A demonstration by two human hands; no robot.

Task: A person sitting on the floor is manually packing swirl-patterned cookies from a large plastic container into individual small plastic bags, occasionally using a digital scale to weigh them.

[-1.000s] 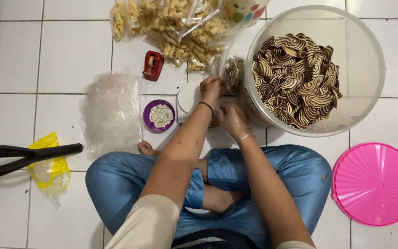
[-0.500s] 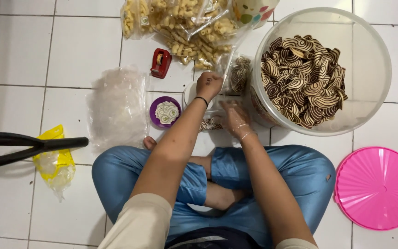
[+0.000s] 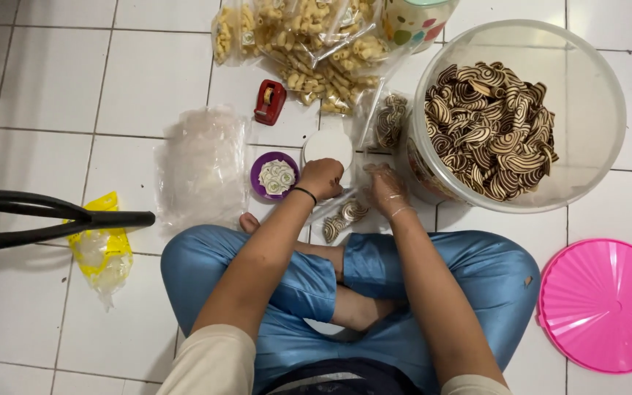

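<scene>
Holding a small clear plastic bag of striped chips (image 3: pixel 345 214) low over the tiled floor (image 3: pixel 53 88).
Left hand (image 3: pixel 321 178) fingers closed on the bag's thin, slippery film; gloved right hand (image 3: pixel 387 189) fingers curled on it too; chips inside look light and brittle, so best gripped by the neck.

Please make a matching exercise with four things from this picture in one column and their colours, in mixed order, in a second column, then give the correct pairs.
Things:
1. tape dispenser
2. round lid
3. small bowl
4. crumpled bag

Colours:
A. purple
B. yellow
C. red
D. pink

Pairs: 1-C, 2-D, 3-A, 4-B
</scene>
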